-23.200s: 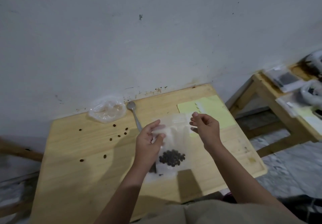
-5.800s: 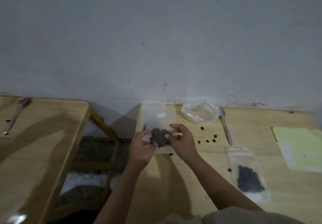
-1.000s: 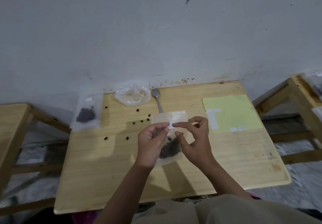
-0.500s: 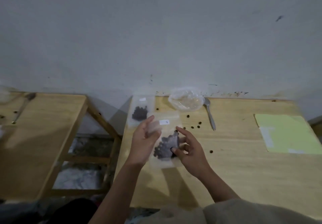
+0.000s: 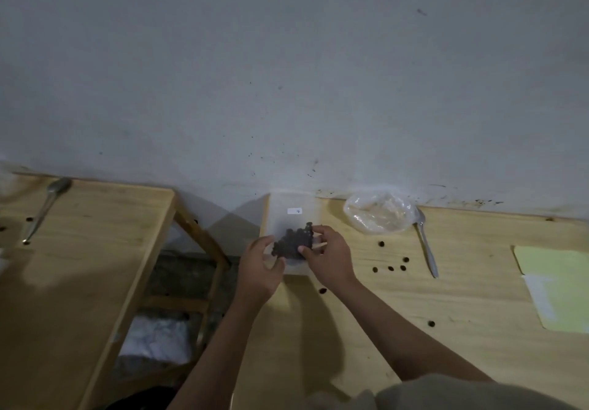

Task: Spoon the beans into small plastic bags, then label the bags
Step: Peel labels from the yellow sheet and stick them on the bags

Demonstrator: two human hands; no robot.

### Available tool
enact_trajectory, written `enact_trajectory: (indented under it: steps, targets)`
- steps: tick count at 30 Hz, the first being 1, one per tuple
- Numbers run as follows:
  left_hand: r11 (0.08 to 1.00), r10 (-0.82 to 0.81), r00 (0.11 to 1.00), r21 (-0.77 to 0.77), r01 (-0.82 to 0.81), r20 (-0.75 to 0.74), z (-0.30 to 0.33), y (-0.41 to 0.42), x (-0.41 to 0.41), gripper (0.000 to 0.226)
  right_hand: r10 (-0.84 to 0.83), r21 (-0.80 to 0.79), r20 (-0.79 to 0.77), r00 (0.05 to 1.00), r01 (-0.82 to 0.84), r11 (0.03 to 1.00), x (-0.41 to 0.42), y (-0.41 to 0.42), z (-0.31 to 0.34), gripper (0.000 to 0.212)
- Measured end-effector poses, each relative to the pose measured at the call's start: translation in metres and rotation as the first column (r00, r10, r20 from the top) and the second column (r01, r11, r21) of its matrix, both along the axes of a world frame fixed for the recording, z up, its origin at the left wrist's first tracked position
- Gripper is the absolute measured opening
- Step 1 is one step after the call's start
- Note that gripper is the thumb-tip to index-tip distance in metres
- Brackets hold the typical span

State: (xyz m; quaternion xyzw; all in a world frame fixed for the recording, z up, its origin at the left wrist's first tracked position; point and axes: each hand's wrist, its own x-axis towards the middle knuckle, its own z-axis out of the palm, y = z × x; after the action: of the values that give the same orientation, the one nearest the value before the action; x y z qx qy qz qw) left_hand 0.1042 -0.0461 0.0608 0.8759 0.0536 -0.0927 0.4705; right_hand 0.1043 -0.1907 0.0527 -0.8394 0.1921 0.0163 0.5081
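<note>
Both hands, left hand (image 5: 258, 271) and right hand (image 5: 328, 258), pinch the labelled bean bag (image 5: 291, 243) between them at the table's (image 5: 478, 314) far-left corner, long axis toward the wall, both equally near.

Two bare forearms — no sleeves, no rings or watch in sight — above a grey-beige garment (image 5: 462, 393) at the bottom edge.

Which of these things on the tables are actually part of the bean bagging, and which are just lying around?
Part of the job:
- labelled bag of beans, held by left hand and right hand
- crumpled plastic bag
- spoon
- yellow label sheet
- loose beans

Lying about:
- second spoon on the left table
</note>
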Motion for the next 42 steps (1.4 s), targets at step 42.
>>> enact_trajectory:
  steps: [42]
  targets:
    - [0.999,-0.003,0.995,0.032,0.007,-0.099,-0.035,0.000,0.038,0.049,0.081,-0.077,-0.223,0.971,-0.100,0.992,0.034,0.007,-0.021,0.059]
